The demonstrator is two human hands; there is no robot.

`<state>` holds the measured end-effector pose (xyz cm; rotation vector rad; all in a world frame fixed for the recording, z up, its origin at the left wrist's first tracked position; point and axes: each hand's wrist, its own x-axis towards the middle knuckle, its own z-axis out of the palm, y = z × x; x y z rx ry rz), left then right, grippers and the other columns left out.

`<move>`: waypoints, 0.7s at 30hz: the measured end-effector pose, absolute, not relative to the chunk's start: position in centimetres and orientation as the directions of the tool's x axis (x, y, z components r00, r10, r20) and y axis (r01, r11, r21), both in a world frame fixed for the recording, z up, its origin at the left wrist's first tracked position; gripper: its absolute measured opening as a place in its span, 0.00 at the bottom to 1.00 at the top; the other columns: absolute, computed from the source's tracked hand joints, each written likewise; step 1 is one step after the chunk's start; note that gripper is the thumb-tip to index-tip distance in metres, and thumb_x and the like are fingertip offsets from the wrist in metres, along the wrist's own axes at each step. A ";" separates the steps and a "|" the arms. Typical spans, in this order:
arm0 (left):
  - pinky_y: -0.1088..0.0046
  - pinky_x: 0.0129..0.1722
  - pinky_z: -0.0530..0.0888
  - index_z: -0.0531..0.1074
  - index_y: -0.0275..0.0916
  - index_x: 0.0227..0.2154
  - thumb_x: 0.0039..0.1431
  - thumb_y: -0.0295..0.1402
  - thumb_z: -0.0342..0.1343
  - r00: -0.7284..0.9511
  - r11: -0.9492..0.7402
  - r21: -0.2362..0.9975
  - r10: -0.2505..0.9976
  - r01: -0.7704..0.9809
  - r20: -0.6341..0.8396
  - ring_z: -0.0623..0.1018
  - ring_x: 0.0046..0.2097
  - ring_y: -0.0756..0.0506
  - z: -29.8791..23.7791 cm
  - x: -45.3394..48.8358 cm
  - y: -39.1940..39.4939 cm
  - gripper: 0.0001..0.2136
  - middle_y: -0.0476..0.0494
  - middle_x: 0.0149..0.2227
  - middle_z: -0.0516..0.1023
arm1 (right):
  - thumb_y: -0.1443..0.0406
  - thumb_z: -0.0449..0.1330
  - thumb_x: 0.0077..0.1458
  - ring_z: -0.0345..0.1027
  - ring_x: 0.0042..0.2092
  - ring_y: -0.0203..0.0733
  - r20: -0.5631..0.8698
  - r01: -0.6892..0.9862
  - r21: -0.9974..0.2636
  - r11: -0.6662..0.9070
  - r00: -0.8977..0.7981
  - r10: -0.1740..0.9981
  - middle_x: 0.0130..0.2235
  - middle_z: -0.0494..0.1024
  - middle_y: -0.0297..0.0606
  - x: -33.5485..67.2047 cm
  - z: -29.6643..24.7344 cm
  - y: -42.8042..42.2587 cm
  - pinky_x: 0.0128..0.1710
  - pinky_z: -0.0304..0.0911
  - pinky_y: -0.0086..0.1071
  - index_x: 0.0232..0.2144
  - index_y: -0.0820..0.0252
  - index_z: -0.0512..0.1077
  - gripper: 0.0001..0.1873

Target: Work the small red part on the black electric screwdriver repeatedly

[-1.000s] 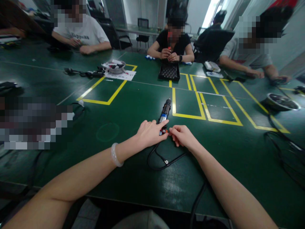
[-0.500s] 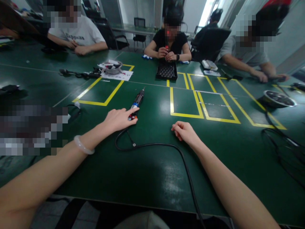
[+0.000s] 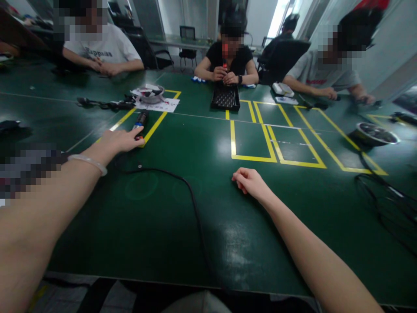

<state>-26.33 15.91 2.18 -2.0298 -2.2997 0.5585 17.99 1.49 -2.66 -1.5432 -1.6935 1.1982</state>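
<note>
My left hand (image 3: 119, 140) lies on the near end of a black and blue electric screwdriver (image 3: 141, 119), fingers stretched over it, on the green table (image 3: 208, 208) at the left by a yellow tape line. The tool's black cable (image 3: 182, 187) trails back across the table toward me. My right hand (image 3: 249, 181) rests on the table in the middle, fingers loosely curled, holding nothing that I can see. A white bangle (image 3: 87, 161) circles my left wrist.
A metal bowl on paper (image 3: 151, 94) and black tools (image 3: 104, 104) lie beyond the screwdriver. A black tray (image 3: 225, 99) sits in front of a person opposite. Other people sit around the table. A fan (image 3: 376, 132) and cables (image 3: 384, 195) lie at the right.
My left hand has slid the screwdriver far to the left, from the middle of the table to the yellow line. The cable has stretched out after it. My right hand has stayed put.
</note>
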 end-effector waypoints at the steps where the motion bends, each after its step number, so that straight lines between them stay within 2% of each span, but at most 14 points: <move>1: 0.49 0.51 0.61 0.40 0.45 0.70 0.64 0.55 0.40 -0.168 0.103 -0.289 0.963 0.952 -0.210 0.68 0.49 0.38 2.2 -26.5 16.1 0.37 0.34 0.58 0.67 | 0.60 0.53 0.58 0.58 0.15 0.29 -0.168 0.477 -0.877 -0.058 -0.190 0.967 0.18 0.66 0.27 18.0 -2.7 1.5 0.16 0.52 0.24 0.27 0.60 0.69 0.12; 6: 0.49 0.52 0.60 0.41 0.42 0.70 0.65 0.52 0.44 -0.203 0.138 -0.322 0.963 0.937 -0.178 0.67 0.48 0.39 1.8 -26.3 16.4 0.37 0.32 0.55 0.69 | 0.60 0.53 0.58 0.58 0.15 0.30 -0.174 0.471 -0.880 -0.063 -0.196 0.965 0.18 0.66 0.27 18.0 -2.7 1.4 0.16 0.52 0.25 0.27 0.60 0.69 0.12; 13: 0.55 0.47 0.64 0.42 0.46 0.70 0.69 0.48 0.29 -0.202 0.151 -0.314 0.970 0.937 -0.138 0.69 0.44 0.40 1.8 -25.7 15.2 0.30 0.33 0.52 0.71 | 0.60 0.53 0.57 0.58 0.16 0.30 -0.171 0.470 -0.881 -0.058 -0.200 0.965 0.18 0.66 0.27 17.9 -2.7 1.3 0.17 0.52 0.25 0.27 0.60 0.69 0.12; 21: 0.63 0.43 0.64 0.46 0.47 0.70 0.68 0.49 0.25 -0.091 0.063 -0.312 0.993 0.948 -0.077 0.72 0.43 0.38 1.1 -21.6 11.1 0.30 0.34 0.46 0.74 | 0.60 0.53 0.57 0.58 0.16 0.30 -0.171 0.455 -0.888 -0.071 -0.182 0.968 0.18 0.66 0.27 17.7 -2.4 1.4 0.17 0.52 0.25 0.27 0.60 0.69 0.11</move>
